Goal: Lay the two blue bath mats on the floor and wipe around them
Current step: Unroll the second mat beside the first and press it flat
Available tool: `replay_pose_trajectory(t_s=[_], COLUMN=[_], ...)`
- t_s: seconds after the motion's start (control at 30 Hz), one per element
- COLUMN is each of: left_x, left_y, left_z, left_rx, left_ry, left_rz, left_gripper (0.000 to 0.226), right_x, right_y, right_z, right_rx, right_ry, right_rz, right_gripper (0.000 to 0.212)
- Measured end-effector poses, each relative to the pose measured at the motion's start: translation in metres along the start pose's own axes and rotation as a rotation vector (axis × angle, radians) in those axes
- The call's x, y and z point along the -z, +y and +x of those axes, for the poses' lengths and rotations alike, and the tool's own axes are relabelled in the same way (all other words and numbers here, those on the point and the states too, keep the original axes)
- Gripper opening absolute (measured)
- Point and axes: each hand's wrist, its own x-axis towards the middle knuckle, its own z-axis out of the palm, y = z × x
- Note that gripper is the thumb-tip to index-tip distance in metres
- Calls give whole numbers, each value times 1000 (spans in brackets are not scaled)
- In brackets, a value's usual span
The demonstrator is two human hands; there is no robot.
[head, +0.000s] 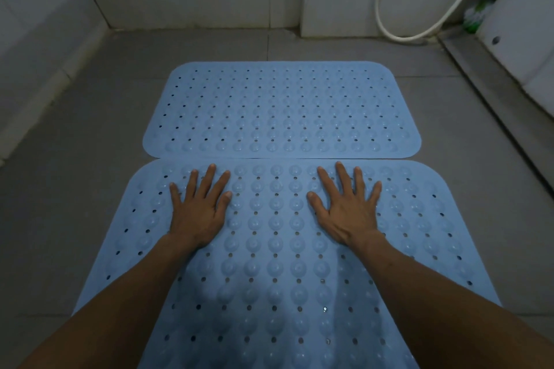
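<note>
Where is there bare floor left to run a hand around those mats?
Bare tile lies left of both mats, between the far mat and the back wall, and right, up to the ledge. The near mat, under both hands, meets the far one with no gap.

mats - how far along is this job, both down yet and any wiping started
Done: the far mat lies flat on the floor, and the near mat is down too, its far edge meeting the far mat's. In hand: the left hand and right hand rest spread, palms down, on the near mat, seemingly pressing it flat. Left: the wiping around them; no cloth shows in view.
</note>
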Motion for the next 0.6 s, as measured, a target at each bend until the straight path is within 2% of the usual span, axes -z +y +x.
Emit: replay_pose_trajectory(t_s=[0.6], left_x=[4], left_y=[-8], left_z=[3], left_rx=[6], left_ry=[-20], left_rz=[10], left_gripper=[60], right_x=[-1], right_y=[-7], right_z=[0], right_rx=[8], right_ry=[19], right_rz=[42], right_gripper=[71])
